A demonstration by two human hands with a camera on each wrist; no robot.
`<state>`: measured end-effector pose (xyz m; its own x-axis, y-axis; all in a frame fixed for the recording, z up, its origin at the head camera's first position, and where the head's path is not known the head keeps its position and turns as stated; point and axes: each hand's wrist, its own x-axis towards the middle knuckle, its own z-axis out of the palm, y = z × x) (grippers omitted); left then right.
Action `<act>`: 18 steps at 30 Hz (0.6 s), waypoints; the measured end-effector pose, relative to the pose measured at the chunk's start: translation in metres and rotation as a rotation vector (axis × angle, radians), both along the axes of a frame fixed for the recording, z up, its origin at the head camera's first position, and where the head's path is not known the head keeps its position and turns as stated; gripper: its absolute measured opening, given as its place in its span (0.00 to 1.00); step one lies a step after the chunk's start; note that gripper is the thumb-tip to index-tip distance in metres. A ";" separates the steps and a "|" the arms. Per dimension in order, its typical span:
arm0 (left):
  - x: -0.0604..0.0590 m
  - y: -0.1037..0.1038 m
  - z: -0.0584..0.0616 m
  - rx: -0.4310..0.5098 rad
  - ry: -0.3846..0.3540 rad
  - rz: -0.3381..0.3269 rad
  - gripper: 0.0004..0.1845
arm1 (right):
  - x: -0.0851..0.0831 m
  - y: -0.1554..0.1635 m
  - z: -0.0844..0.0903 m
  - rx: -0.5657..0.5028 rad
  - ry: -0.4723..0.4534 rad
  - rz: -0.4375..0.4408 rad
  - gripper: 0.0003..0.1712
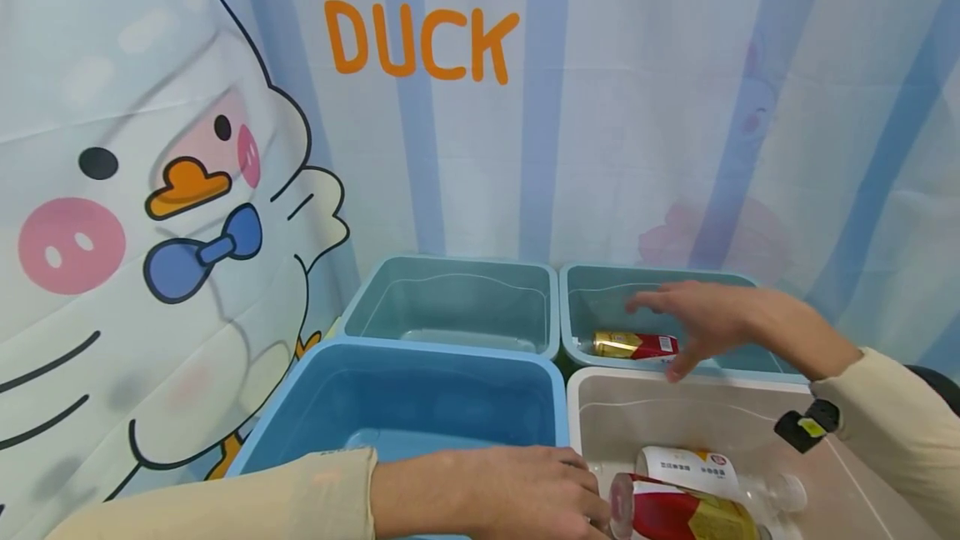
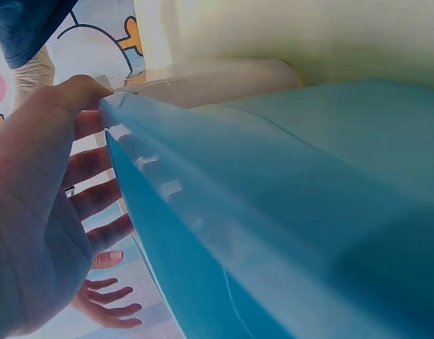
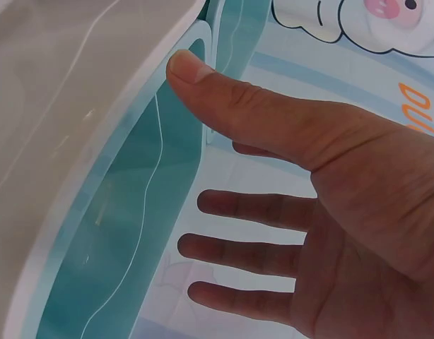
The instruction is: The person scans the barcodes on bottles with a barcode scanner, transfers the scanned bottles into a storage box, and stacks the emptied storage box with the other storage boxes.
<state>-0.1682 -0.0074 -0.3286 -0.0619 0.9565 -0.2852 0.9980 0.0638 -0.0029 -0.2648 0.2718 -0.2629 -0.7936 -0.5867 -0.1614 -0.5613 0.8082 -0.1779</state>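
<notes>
My right hand (image 1: 720,323) is held over the back right teal bin (image 1: 750,280), thumb and fingers spread and nothing in its grasp. Below its fingertips a gold-and-red can (image 1: 633,345) lies on its side in that bin. In the right wrist view the thumb (image 3: 192,70) overlaps the bin's rim. My left hand (image 1: 510,490) is at the right rim of the blue bin (image 1: 450,348), its extended fingers reaching the rim in the left wrist view. Close to its fingertips, a bottle with a red-and-gold label (image 1: 675,513) lies in the whitish bin (image 1: 690,380).
A bottle with a white label (image 1: 688,470) and a clear bottle end with a pale cap (image 1: 789,492) also lie in the whitish bin. Another teal bin (image 1: 450,263) stands at the back left. A printed duck curtain (image 1: 465,157) hangs right behind the bins.
</notes>
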 end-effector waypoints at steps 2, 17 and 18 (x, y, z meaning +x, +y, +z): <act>0.000 0.000 0.000 0.002 0.002 0.003 0.30 | 0.003 0.004 -0.001 -0.003 0.003 -0.012 0.50; -0.001 -0.001 0.000 0.017 0.010 0.001 0.30 | 0.039 0.032 -0.014 0.049 0.009 -0.068 0.57; -0.001 0.000 0.000 0.014 0.009 0.003 0.30 | 0.042 0.033 -0.015 0.045 0.009 -0.074 0.57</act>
